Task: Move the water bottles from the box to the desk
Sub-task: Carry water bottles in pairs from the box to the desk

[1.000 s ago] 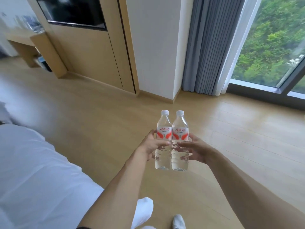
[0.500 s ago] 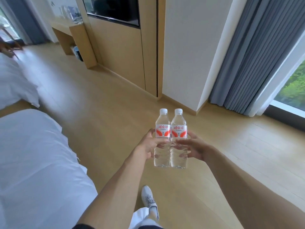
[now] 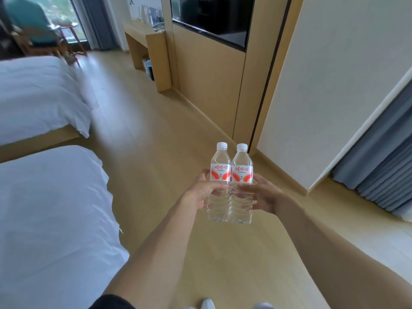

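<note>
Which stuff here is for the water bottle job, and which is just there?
For the job: left bottle, right bottle, left hand, right hand, desk.
Just there: near bed, far bed, curtain, chair.

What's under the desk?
Under the desk, a dark bin-like object stands on the floor by the side panel. That panel hides the rest; details are blurred.

light wood floor [image 3: 156,139], two white-sheeted beds [image 3: 44,219] at left, wood-panelled wall with a dark screen [image 3: 211,16], grey curtains [image 3: 383,175] at right.
</note>
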The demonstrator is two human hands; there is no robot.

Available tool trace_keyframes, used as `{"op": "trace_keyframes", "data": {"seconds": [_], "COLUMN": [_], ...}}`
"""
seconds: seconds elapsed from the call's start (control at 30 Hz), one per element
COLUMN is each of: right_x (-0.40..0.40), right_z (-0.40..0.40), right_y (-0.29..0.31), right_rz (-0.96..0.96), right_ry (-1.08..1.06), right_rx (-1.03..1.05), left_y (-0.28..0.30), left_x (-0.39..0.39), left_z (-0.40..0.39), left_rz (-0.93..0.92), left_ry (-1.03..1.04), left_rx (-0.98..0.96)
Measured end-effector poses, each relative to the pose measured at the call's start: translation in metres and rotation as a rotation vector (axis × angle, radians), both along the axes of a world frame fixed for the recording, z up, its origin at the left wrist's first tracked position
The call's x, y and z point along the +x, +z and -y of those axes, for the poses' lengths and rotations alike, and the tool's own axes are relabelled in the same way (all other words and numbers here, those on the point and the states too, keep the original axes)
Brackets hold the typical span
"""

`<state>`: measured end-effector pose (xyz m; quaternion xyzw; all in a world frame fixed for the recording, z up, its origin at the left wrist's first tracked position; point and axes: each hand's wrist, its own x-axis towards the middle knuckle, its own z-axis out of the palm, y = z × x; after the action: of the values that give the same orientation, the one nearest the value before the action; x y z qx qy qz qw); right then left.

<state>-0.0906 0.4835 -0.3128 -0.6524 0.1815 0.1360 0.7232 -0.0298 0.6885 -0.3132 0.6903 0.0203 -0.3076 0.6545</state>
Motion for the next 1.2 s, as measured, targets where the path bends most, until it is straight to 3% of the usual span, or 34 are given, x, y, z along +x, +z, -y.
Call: {"op": "trace_keyframes", "data": {"seconds": [0.37,0.97,1.2], "right_x": [0.154,0.473,0.553], "right_z": [-0.039,-0.044,-0.055], "right_y": [-0.018,-0.058,-0.061], "right_rz": [-0.056,-0.152,-0.205], "right_ry": [0.094,0.404,0.501], "right_rx": [0.008,0.125,0.106], "left_y": [-0.017,-0.025,-0.033], "left_x": [0.130,0.375,0.434], "left_z": [-0.038,-0.050,-0.066], "left_rz": [-0.075,-0.137,-0.225], "left_ry": [0.090,0.479,0.601], "left_rx": [0.004,0.007,0.013]}}
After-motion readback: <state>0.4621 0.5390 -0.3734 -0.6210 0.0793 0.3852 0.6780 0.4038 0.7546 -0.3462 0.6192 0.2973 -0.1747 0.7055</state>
